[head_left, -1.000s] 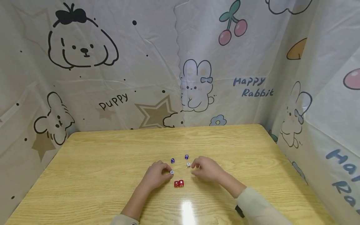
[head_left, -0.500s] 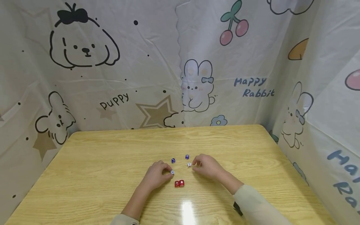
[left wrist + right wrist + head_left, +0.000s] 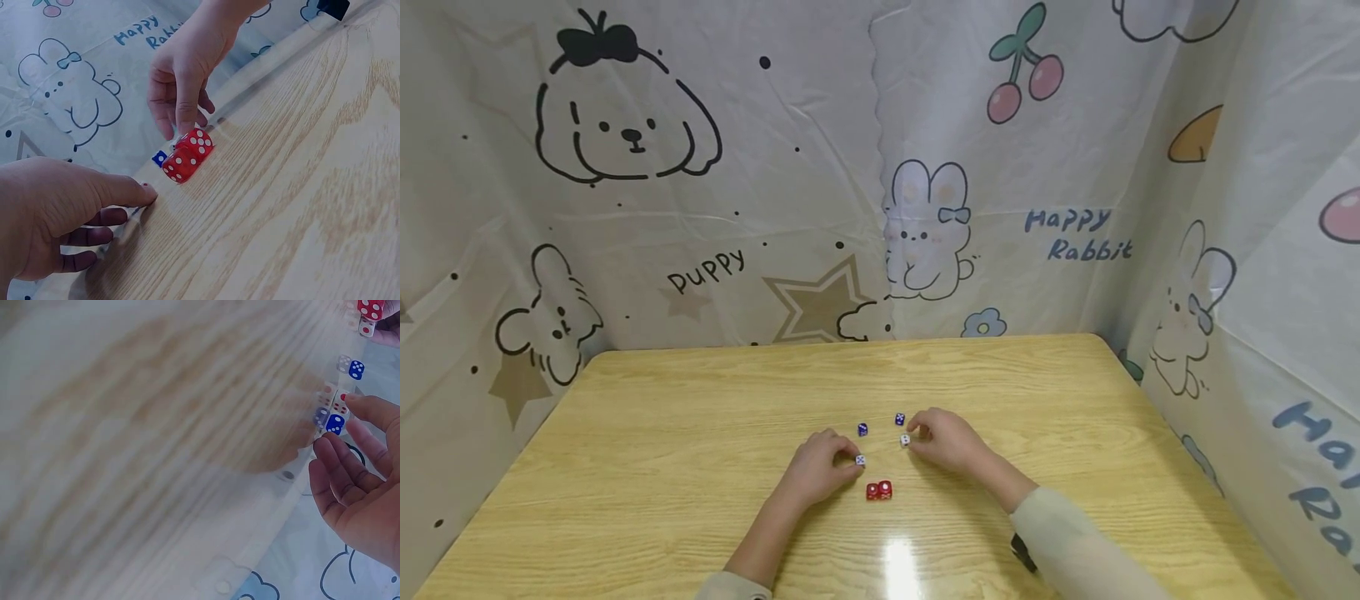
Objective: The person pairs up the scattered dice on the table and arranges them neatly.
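Observation:
In the head view my left hand (image 3: 820,467) holds a small white die (image 3: 861,460) between thumb and forefinger. That die is mostly hidden behind the thumb in the left wrist view. My right hand (image 3: 947,439) is at a second white die (image 3: 905,440), its fingers loosely bent. In the right wrist view the thumb tip (image 3: 354,400) appears to touch that white die (image 3: 340,403); no finger is plainly closed round it. Two blue dice, one left (image 3: 862,429) and one right (image 3: 900,419), lie just beyond. Nearer the person, two red dice (image 3: 878,491) stand side by side.
All the dice lie on a wood-grain table (image 3: 700,417). A printed cloth (image 3: 820,192) with cartoon animals hangs behind the table and along both sides. Light glares on the tabletop near the front. A black object (image 3: 1022,552) shows under the right sleeve.
My right hand has moved slightly left and away from the person, closing in on the right white die. The left hand and the dice stay in place.

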Available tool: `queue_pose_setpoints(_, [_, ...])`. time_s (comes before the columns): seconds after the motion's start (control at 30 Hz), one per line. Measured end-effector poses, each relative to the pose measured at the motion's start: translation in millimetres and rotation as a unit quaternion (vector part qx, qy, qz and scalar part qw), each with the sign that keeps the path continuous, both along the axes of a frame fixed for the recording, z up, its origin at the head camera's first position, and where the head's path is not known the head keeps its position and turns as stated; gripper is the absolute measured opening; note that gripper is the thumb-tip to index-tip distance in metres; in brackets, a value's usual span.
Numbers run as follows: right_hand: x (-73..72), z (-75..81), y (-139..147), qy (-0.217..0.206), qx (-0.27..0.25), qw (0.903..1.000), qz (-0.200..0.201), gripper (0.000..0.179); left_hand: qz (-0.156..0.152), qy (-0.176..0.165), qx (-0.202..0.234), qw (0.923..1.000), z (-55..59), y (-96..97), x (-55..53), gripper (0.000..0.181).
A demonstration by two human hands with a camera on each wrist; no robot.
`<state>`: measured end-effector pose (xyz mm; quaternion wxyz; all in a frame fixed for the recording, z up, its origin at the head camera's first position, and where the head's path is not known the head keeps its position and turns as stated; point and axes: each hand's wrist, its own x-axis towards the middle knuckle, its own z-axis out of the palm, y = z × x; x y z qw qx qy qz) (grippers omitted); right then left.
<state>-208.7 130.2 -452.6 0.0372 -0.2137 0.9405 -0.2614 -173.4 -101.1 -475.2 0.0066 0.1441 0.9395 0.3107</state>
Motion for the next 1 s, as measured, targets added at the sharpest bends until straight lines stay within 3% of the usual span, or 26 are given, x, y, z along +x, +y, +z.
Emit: queue_pose_setpoints(1.0, [-0.9,-1.1,-5.7,-0.003,0.019,0.9998,0.004,0.009,0.004,0.0,0.004,1.0,0.8,0.1,0.9,0.014])
